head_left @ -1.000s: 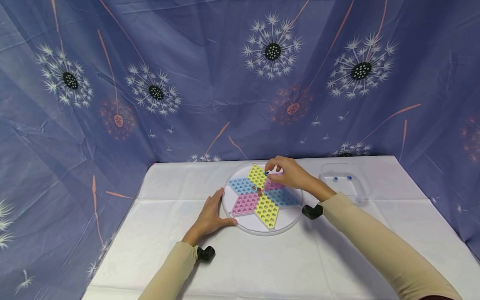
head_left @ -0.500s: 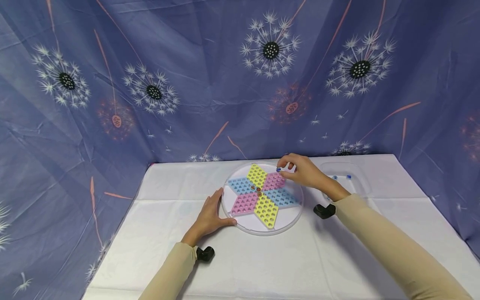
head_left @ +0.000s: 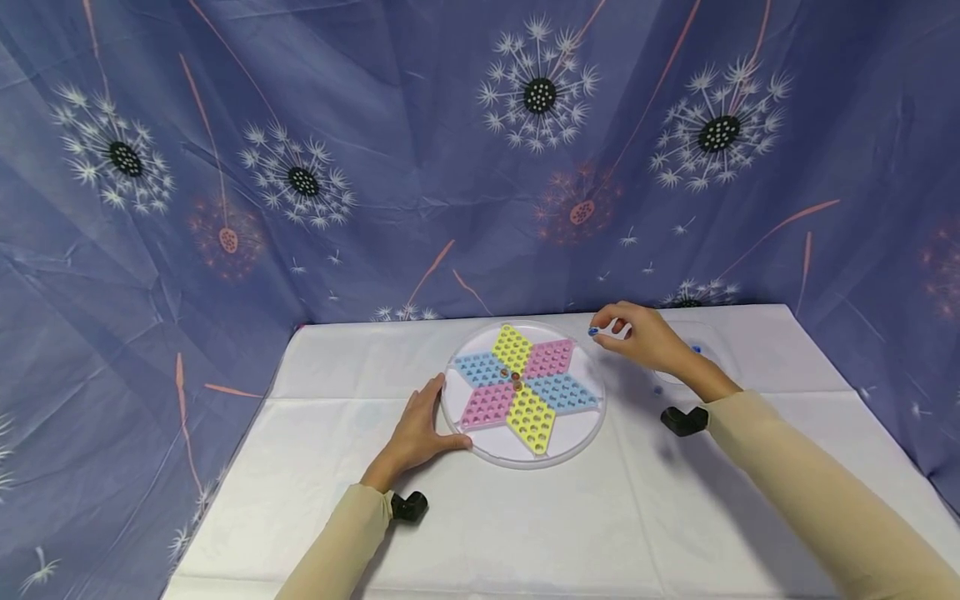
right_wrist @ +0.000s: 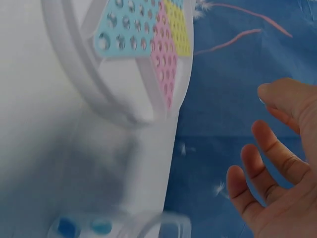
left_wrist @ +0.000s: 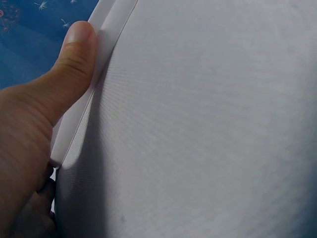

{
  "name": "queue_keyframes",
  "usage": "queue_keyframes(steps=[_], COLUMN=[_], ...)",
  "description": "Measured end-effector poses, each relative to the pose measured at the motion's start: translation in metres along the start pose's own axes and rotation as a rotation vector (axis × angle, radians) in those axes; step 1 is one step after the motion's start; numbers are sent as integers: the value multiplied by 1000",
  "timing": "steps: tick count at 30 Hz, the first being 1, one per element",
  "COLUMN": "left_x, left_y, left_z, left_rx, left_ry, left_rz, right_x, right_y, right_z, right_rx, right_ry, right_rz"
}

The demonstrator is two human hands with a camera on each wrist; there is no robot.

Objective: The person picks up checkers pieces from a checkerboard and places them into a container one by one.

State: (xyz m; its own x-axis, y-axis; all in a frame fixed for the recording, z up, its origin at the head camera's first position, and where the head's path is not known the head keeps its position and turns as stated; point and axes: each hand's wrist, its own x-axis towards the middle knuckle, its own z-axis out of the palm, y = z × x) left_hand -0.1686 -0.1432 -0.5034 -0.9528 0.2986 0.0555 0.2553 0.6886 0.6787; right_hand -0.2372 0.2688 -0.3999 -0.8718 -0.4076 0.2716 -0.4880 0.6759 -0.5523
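While board [head_left: 530,410] lies between, left hand [head_left: 416,431] spread against it, right hand [head_left: 647,338] pinching marble [head_left: 593,331]

2 hands [head_left: 415,433], 1 board [head_left: 573,433].

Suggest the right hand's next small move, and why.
Probably carry the blue marble on over the box and lower it in: the right hand pinches it in the air between board and box, has moved off the board toward the box, and other blue pieces already sit there.
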Motion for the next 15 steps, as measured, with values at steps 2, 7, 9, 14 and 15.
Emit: queue_keyframes(steps=[2, 7, 9, 14, 15], left_x=[0, -1, -1, -1, 0], left_y=[-1, 1, 2, 2, 1], left_z=[0, -2, -2, -2, -2], left_rx=[3, -7, -11, -12, -11], left_ry=[3, 0, -2, 0, -1], left_rz=[4, 0, -3, 2, 4], right_x=[-4, -13, -16, -24, -26], right_y=[4, 15, 19, 29, 31], right_z=[-4, -14, -18, -25, -26], right_rx=[0, 15, 18, 23, 25], right_ry=[13, 26, 22, 8, 7], right_rz=[5, 56, 86, 149, 158])
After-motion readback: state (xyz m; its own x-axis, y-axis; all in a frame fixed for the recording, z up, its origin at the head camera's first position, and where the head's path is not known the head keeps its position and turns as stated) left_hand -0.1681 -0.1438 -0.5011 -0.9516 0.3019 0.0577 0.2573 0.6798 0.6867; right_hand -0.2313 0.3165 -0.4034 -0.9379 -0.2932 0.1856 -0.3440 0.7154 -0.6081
